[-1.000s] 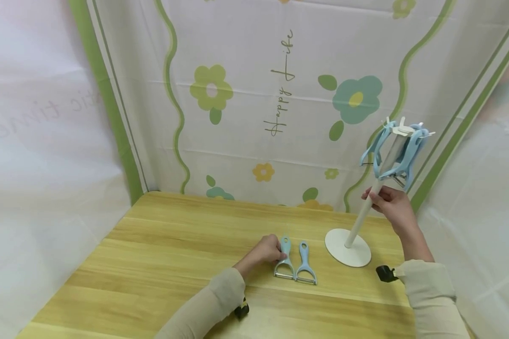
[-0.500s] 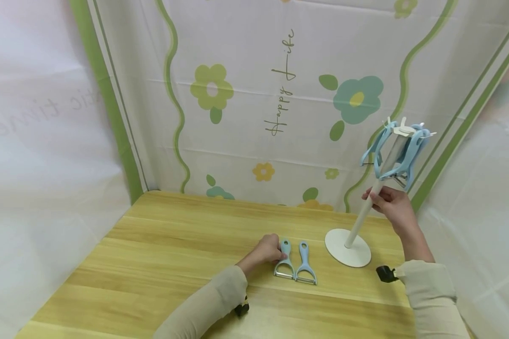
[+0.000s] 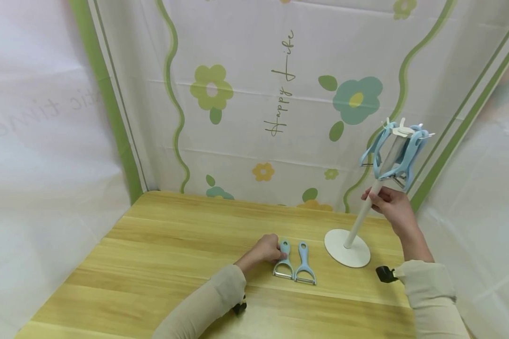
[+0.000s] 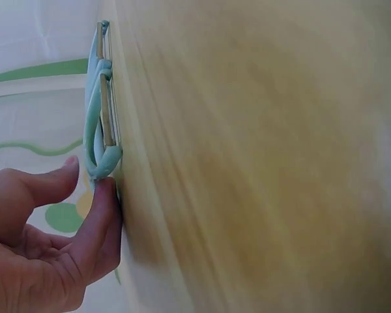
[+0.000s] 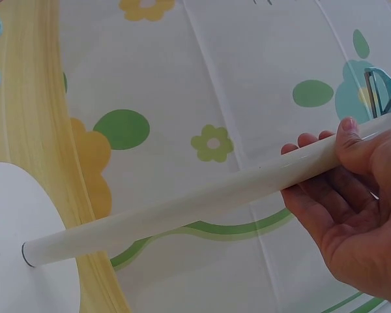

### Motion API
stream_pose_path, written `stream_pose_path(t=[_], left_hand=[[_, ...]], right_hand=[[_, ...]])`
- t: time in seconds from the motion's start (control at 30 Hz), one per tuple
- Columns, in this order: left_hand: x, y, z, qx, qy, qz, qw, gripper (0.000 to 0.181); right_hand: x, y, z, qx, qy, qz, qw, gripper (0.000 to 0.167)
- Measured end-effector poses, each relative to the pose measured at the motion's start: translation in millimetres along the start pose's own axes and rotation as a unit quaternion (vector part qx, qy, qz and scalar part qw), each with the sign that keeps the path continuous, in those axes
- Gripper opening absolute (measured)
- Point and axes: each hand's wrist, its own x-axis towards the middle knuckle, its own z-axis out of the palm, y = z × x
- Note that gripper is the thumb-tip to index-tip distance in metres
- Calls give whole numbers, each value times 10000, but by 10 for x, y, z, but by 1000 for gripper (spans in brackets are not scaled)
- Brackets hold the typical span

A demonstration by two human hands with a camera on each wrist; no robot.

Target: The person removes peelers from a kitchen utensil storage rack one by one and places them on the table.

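Note:
Two light-blue Y-shaped peelers lie side by side on the wooden table (image 3: 186,245) in the head view. My left hand (image 3: 269,248) is at the handle of the left peeler (image 3: 284,263). In the left wrist view its fingertips touch the peeler's side, while the thumb (image 4: 68,173) stands apart from it; the handle is mostly hidden. The right peeler (image 3: 304,259) lies untouched. My right hand (image 3: 394,207) grips the pole of a white stand (image 3: 358,223), thumb on one side and fingers on the other. Several blue peelers (image 3: 411,150) hang from the stand's top hooks.
The stand's round white base (image 3: 343,256) rests on the table, right of the loose peelers. Behind the table hangs a flowered curtain (image 3: 237,132), with white sheets at both sides. A small black device (image 3: 386,274) sits at the right sleeve.
The handle end of the left peeler has sunk slightly toward the table. The right hand and the stand have stayed nearly still.

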Motion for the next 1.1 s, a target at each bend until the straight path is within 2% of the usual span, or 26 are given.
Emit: stream_pose_path(t=[0.1,0.23,0.27,0.33,0.4,0.57,0.67,0.77,0.93,1.1], left_hand=[[4,2,-32,96,0,-45,9999,42],[23,7,-97,120,207,35,9997,29],[28,15,-117,78,268,111,9995,28],[40,29,-154,-15,333,342,9989,41],[56,53,-185,-79,383,696,9968,39],[97,166,-242,-371,378,1748,9832,29],[127,266,-270,-589,349,2203,9730,30],[150,384,-302,-834,291,2437,9658,32],[186,590,-367,-1251,175,2605,9572,31],[211,791,-446,-1409,100,2889,9469,35]], right_hand=[[-6,-3,6,7,-3,1,10000,43],[-2,3,1,24,-25,-17,10000,43],[-1,5,-2,30,-27,-18,10000,43],[3,13,-4,37,-41,-30,10000,43],[2,13,-3,29,-36,-38,10000,43],[0,4,7,-8,-15,-57,10000,43],[-1,7,8,-5,-18,-68,10000,43],[-6,4,6,0,4,-57,10000,43],[-12,-2,10,53,8,-61,10000,43],[-16,-5,7,-28,37,-98,9999,44]])
